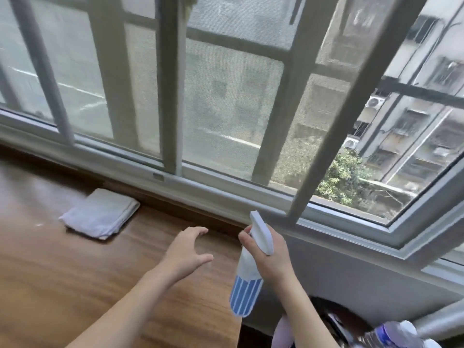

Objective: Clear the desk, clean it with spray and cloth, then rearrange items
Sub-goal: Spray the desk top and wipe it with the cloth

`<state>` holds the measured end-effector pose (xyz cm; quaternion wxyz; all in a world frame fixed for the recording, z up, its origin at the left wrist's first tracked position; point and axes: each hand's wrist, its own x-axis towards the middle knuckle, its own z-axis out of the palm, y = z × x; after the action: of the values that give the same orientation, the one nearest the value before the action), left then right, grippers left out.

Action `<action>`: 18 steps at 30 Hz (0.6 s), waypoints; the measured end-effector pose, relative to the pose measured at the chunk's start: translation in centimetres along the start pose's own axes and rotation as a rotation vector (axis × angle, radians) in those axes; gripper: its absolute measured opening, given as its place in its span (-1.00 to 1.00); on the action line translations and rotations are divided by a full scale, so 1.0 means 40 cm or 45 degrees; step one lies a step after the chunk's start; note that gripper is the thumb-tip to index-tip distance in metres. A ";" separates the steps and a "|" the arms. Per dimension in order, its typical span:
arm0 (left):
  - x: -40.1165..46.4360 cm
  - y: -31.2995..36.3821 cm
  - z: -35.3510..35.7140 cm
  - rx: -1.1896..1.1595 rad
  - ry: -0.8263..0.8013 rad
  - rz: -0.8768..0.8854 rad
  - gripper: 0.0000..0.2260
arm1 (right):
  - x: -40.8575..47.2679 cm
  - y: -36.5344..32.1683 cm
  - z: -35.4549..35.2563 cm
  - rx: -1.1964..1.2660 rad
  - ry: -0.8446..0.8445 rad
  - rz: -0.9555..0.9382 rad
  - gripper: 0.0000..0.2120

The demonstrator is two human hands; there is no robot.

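Over wood-grain desk [75,285]: right hand [270,257] grips striped spray bottle [247,292].

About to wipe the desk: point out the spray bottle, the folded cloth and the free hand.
spray bottle [247,295], head view, on its blue-striped body.
folded cloth [100,213], head view, middle of its top face.
left hand [187,251], head view, back of the hand.

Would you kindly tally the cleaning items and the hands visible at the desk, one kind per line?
Folded white cloth on the desk: 1
Spray bottle, in the right hand: 1
Hands, counting the left hand: 2
Total: 4
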<state>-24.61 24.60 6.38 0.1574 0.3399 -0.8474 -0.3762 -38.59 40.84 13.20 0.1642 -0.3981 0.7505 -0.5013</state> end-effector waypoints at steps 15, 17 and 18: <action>-0.043 -0.357 -0.398 0.060 0.110 -0.217 -0.32 | -0.021 -0.188 0.442 0.135 -0.191 0.094 -0.57; -0.019 -0.392 -0.407 0.110 0.123 -0.276 -0.32 | -0.008 -0.192 0.466 0.165 -0.207 0.110 -0.61; -0.007 -0.408 -0.412 0.132 0.126 -0.310 -0.30 | 0.000 -0.190 0.476 0.170 -0.216 0.116 -0.64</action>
<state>-8.33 8.12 5.22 0.1343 0.4661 -0.8094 -0.3309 -23.00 27.61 11.47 0.2760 -0.3927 0.7161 -0.5067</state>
